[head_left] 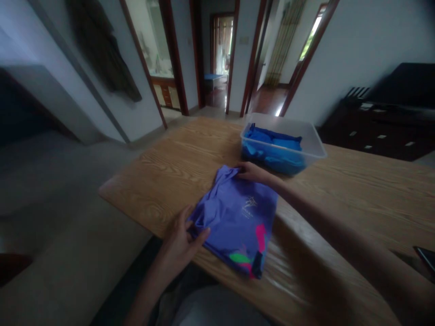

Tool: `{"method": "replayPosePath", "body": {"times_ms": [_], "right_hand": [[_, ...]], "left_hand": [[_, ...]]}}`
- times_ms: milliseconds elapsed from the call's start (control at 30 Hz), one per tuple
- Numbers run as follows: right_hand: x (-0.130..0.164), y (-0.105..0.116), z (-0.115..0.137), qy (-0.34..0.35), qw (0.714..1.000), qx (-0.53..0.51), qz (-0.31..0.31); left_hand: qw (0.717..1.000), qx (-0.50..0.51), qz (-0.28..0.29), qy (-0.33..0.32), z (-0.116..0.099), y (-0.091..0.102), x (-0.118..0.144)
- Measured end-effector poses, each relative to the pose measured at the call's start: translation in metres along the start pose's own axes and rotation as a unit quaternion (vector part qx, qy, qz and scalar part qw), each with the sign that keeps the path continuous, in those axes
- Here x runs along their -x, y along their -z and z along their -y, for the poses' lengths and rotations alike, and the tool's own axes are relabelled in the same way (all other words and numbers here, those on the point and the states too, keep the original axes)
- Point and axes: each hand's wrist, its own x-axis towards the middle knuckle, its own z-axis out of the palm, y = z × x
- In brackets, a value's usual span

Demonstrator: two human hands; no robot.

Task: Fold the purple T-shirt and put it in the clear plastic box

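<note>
A purple shirt [229, 208], folded into a rough rectangle, lies on the wooden table close to its front edge. It has a pale printed logo and pink, green and dark patches at its near right corner. My left hand [183, 237] grips its near left edge, thumb on top and fingers partly hidden by the cloth. At the far edge, my right hand [250, 172] is closed on the fabric, with the forearm reaching in from the right. The cloth is bunched and creased along the left side between both hands.
A clear plastic bin [314, 138] holding blue folded cloth [275, 147] stands just beyond the shirt on the table [176, 158]. A dark flat device [426, 258] lies at the right edge. Dark drawers [380, 129] stand against the wall; a dark garment [102, 50] hangs at left.
</note>
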Motion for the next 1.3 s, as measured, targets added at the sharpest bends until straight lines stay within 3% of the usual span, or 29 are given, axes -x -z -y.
{"method": "replayPosePath", "body": {"times_ms": [167, 367, 567, 833, 1100, 1200, 1300], "right_hand": [[-0.003, -0.002, -0.006, 0.08, 0.991, 0.069, -0.085], [-0.005, -0.004, -0.009, 0.107, 0.985, 0.095, -0.096], [-0.016, -0.022, -0.013, 0.108, 0.978, 0.141, -0.109], [-0.013, -0.05, -0.025, 0.117, 0.961, 0.194, -0.156], [0.004, -0.045, -0.045, 0.121, 0.953, 0.209, -0.183], [0.001, -0.042, -0.048, 0.118, 0.95, 0.215, -0.191], [0.002, -0.042, -0.042, 0.123, 0.943, 0.226, -0.212]], "left_hand": [[0.995, -0.1, 0.009, 0.02, -0.016, -0.005, -0.007], [0.987, -0.149, 0.001, 0.059, -0.012, -0.004, 0.004], [0.955, -0.283, -0.033, 0.088, -0.009, 0.0, 0.01], [0.928, -0.347, -0.128, -0.042, -0.016, -0.004, -0.012], [0.957, -0.269, -0.087, -0.066, 0.011, -0.001, -0.033], [0.937, -0.331, -0.082, -0.074, 0.003, 0.007, -0.033], [0.901, -0.399, -0.108, -0.128, -0.018, 0.004, -0.034]]}}
